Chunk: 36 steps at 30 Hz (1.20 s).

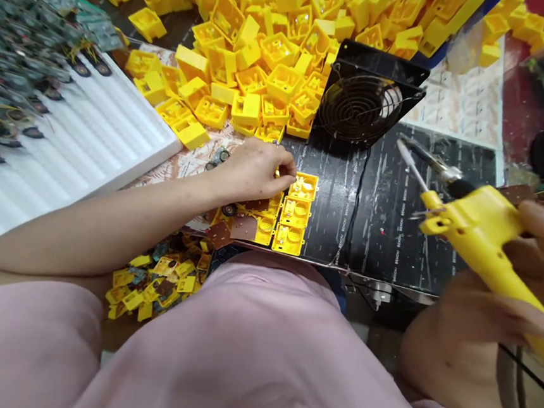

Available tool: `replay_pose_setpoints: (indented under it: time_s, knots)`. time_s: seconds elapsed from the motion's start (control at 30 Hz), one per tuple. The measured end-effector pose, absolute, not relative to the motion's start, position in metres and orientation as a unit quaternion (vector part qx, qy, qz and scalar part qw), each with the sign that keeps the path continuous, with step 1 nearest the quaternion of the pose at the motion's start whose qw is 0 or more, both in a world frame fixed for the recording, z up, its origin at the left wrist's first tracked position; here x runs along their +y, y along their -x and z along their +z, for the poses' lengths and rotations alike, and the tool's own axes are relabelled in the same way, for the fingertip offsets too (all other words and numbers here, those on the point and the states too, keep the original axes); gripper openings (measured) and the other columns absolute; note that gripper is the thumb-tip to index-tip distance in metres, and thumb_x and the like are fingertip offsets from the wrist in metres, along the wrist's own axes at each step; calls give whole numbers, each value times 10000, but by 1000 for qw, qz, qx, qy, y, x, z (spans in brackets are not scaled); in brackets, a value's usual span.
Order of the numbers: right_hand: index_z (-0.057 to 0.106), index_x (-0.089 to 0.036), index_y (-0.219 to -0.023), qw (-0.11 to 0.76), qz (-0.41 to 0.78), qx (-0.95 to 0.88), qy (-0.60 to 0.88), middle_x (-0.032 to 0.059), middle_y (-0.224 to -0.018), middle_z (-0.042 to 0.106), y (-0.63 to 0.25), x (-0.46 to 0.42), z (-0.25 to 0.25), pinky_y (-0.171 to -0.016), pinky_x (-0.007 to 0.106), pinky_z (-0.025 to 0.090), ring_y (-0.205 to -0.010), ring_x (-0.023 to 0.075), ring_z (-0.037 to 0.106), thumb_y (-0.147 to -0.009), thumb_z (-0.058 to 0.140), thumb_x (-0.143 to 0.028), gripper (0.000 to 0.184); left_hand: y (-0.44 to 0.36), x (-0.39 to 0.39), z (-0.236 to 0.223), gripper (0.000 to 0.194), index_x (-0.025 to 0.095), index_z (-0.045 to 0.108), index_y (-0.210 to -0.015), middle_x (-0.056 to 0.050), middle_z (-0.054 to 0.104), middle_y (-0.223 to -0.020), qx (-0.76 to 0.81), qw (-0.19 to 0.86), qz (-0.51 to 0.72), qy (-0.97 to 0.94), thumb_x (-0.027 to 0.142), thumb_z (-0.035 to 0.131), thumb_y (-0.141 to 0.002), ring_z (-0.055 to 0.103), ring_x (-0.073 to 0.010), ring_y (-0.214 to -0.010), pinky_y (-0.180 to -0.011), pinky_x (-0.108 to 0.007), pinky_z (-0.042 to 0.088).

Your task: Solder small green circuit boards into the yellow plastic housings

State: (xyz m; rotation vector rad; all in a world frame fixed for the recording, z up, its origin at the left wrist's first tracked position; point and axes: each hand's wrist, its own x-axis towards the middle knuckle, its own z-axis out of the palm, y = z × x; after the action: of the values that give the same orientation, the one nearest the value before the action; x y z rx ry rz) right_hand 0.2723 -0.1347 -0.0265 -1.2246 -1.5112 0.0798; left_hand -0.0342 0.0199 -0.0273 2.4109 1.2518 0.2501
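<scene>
My right hand, slightly blurred, is wrapped round the handle of a yellow soldering gun. The gun's metal tip and a thin feed tube point up and left, raised over the right part of the bench. Over the rows of small yellow plastic cases, my left hand has its fingers curled down and the thumb close to the index finger; whatever is between them is hidden. Just right of it, open yellow cases stand in a column. Brown circuit boards and a small round black part lie under the left wrist.
A big heap of yellow cases covers the back. A black fan stands beside it, its cable running to the front edge. At left, a white foam board bears many wired circuit boards. More yellow pieces lie below the bench.
</scene>
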Motion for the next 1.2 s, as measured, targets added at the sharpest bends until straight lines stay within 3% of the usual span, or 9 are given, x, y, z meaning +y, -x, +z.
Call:
replay_pose_setpoints:
  time_s: [0.1, 0.17, 0.27, 0.37, 0.53, 0.63, 0.9, 1.03, 1.2]
  knots:
    - [888, -272, -1077, 687, -100, -539, 477, 33, -950, 807, -267, -117, -44, -522, 339, 543, -729, 228, 749, -991, 601, -792, 600, 31, 19, -31, 243, 198, 830, -955, -66, 808, -875, 452, 187, 72, -869, 305, 621, -893, 738, -240, -859, -906, -370, 527]
    - [896, -287, -969, 720, -83, -506, 468, 13, -797, 787, -260, -109, -54, -486, 298, 510, -599, 178, 690, -1011, 655, -699, 479, 30, 16, -34, 249, 193, 822, -939, -78, 798, -855, 449, 156, 65, -877, 302, 602, -898, 737, -253, -845, -914, -399, 518]
    - [857, -313, -1165, 645, 38, -562, 517, 12, -939, 839, -254, -114, -61, -505, 280, 543, -652, 179, 725, -994, 756, -476, 256, 30, 10, -38, 275, 188, 803, -922, -94, 776, -828, 436, 103, 73, -891, 307, 555, -926, 727, -269, -829, -914, -441, 499]
    - [738, -333, -1404, 555, 51, -652, 513, 31, -1126, 842, -255, -125, -58, -479, 285, 555, -677, 182, 748, -966, 785, -379, 444, 30, 6, -39, 282, 199, 777, -886, -94, 747, -798, 419, 79, 81, -901, 313, 523, -934, 705, -270, -802, -888, -453, 493]
    - [680, -287, -1469, 488, 33, -761, 427, 40, -1065, 846, -251, -118, -43, -627, 309, 670, -755, 204, 797, -944, 823, -255, 545, 28, 4, -38, 255, 226, 749, -835, -89, 716, -782, 409, 64, 70, -908, 314, 528, -926, 680, -274, -807, -866, -461, 494]
    - [706, -233, -1376, 459, 36, -798, 388, 37, -969, 845, -246, -108, -35, -564, 275, 656, -685, 190, 785, -912, 867, -234, 491, 27, 3, -39, 287, 213, 760, -852, -104, 712, -789, 401, 38, 57, -914, 299, 501, -938, 680, -283, -820, -855, -466, 494]
    - [670, -272, -948, 417, 46, -842, 339, -39, -767, 776, -240, -93, -22, -529, 214, 599, -621, 136, 745, -942, 844, -223, 181, 26, 0, -38, 255, 220, 755, -841, -96, 730, -786, 385, 5, 51, -922, 279, 523, -927, 693, -282, -816, -849, -461, 510]
    - [654, -220, -909, 419, 40, -855, 303, -4, -774, 765, -238, -83, -18, -591, 204, 609, -641, 121, 732, -976, 815, -251, 177, 23, 0, -34, 260, 209, 739, -829, -106, 733, -783, 385, -19, 33, -922, 278, 511, -932, 708, -288, -803, -818, -454, 499]
    - [645, -268, -863, 379, 32, -881, 283, -57, -780, 751, -240, -73, -10, -604, 229, 614, -661, 124, 735, -1022, 751, -282, 192, 22, 1, -34, 219, 228, 722, -810, -93, 728, -785, 387, -10, 36, -922, 281, 540, -920, 699, -280, -809, -819, -451, 482]
